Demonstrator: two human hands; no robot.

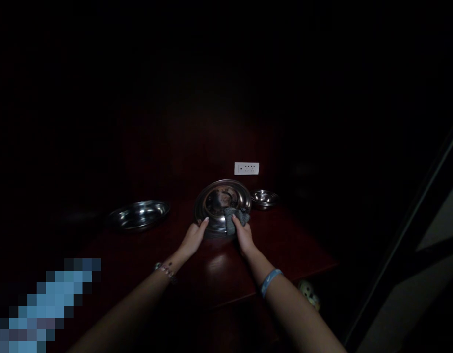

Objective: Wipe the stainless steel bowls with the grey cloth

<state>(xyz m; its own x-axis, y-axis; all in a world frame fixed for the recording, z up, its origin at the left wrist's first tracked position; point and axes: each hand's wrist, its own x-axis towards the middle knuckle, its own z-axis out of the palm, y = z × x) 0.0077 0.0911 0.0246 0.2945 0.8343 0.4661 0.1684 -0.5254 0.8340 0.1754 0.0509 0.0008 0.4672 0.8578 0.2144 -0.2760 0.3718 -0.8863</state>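
metal plate point(216, 203), left hand point(194, 239) on rim point(196, 206), is clear of basin point(141, 213)

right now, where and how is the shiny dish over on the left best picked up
Likely best by the right rim of the shiny dish, coming from its right with the left hand, thumb inside and fingers under: it lies open side up with a wide rim, and that side faces the hand. That hand holds the metal plate at present.

passage: between wide tray point(141, 214) and held plate point(215, 201) | obstacle: bowl point(265, 198), just right of plate
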